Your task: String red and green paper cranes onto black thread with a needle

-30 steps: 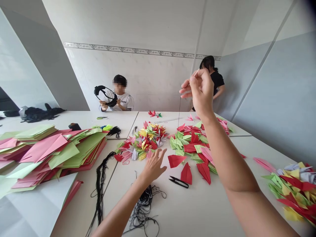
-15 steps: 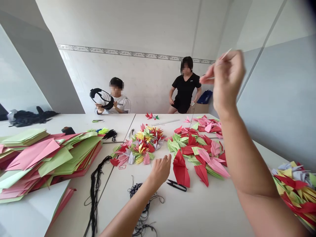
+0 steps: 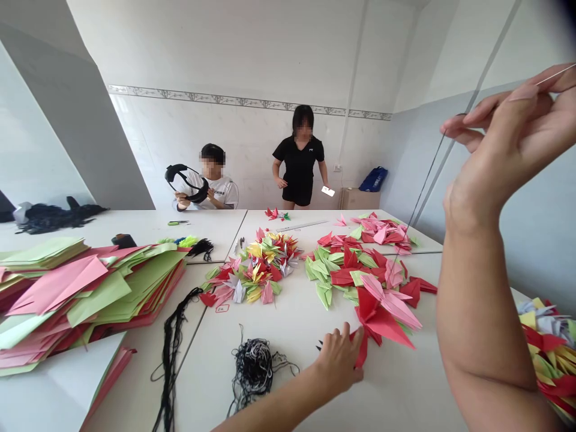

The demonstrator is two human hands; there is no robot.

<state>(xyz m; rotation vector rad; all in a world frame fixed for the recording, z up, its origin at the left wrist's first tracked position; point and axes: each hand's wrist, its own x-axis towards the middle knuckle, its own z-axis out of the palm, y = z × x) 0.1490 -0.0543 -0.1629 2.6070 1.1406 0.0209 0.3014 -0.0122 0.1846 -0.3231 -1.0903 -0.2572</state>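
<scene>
My right hand [image 3: 517, 120] is raised at the right, fingertips pinched on a dark thread [image 3: 425, 180]. The thread slants down toward the folded paper pieces, its lower end hard to follow. A thin pale line, needle or thread, crosses the same fingers. Low over the table, my left hand [image 3: 339, 357] has thumb and index finger closed at the edge of a red folded paper crane [image 3: 382, 324]. Dark tips of thread snips [image 3: 319, 345] peek out beside it; the rest is hidden. A tangle of black and grey thread [image 3: 254, 366] lies left of my left forearm.
Folded paper heaps lie mid-table [image 3: 256, 264] and right [image 3: 342, 264]; another heap [image 3: 551, 354] is at the right edge. Paper sheets [image 3: 103, 288] are stacked left, beside black strands [image 3: 173, 342]. Beyond the table, one person [image 3: 220, 189] holds a black headset [image 3: 186, 183]; another [image 3: 299, 162] stands.
My right hand has moved right, with the dark thread now visible below it. My left hand has moved right and nearer, onto the red crane, which has shifted right. The standing person has moved left.
</scene>
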